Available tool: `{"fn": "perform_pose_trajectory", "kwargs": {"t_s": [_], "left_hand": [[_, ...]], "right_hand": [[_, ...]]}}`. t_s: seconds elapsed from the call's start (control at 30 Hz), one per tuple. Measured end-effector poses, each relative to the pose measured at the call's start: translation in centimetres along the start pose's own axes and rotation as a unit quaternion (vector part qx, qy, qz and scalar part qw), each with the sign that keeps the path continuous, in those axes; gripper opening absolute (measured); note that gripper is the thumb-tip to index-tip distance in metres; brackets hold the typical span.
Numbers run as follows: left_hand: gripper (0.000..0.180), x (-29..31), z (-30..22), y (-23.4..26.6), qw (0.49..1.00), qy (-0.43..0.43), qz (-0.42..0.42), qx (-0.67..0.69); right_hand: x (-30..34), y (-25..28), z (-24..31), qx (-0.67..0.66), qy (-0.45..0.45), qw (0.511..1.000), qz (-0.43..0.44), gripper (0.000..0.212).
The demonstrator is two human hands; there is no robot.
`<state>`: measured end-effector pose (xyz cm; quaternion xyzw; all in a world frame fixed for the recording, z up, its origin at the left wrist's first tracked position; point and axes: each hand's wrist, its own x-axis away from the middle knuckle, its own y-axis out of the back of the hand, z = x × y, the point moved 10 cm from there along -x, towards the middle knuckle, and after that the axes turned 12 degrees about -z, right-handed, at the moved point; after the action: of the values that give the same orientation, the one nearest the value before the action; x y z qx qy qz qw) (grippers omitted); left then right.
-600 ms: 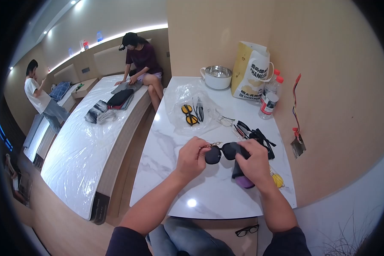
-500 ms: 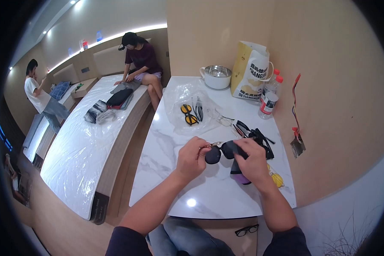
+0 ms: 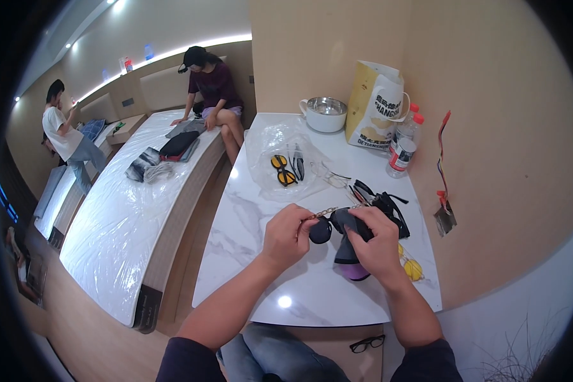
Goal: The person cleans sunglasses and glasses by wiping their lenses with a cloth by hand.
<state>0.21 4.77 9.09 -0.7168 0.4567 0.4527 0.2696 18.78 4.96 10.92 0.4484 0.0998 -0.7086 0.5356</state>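
A pair of dark sunglasses (image 3: 320, 232) with gold chain-like temples is held above the table. My left hand (image 3: 284, 234) is closed, pinching the temple by the hinge on the left side. My right hand (image 3: 381, 239) is closed on a grey and purple cloth (image 3: 347, 251), its fingers pressing it over the right lens. That lens is mostly hidden by cloth and fingers. Beyond my right hand lie black glasses (image 3: 388, 207) in a heap, and yellow-lensed glasses (image 3: 413, 269) lie beside my right wrist.
A clear plastic bag (image 3: 261, 167) bears orange-lensed glasses (image 3: 282, 170) and a folded dark pair. Behind stand a metal-lined pot (image 3: 325, 121), a paper bag (image 3: 363, 108) and bottles (image 3: 402, 153). Black-framed glasses (image 3: 367, 344) lie below the table edge. Two people are by the beds at left.
The cloth has come up over the right lens, and its purple end has shifted left. My left hand keeps its grip. The standing person at far left has turned and moved slightly.
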Motion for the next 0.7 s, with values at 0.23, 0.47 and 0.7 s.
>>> {"fn": "perform_pose_trajectory", "kwargs": {"t_s": [0.23, 0.47, 0.7], "left_hand": [[0.015, 0.4, -1.6, -0.8, 0.997, -0.064, 0.026, -0.023], [0.018, 0.8, -2.4, -1.7, 0.995, -0.081, 0.057, -0.013], [0.013, 0.6, -1.5, -1.2, 0.998, -0.044, 0.033, -0.021]], "right_hand": [[1.7, -3.0, 1.3, -0.120, -0.045, 0.983, 0.135, 0.031], [0.9, -1.7, 0.6, -0.078, -0.049, 0.994, 0.053, 0.028], [1.7, -2.4, -0.9, -0.108, -0.121, 0.979, 0.122, 0.026]]}}
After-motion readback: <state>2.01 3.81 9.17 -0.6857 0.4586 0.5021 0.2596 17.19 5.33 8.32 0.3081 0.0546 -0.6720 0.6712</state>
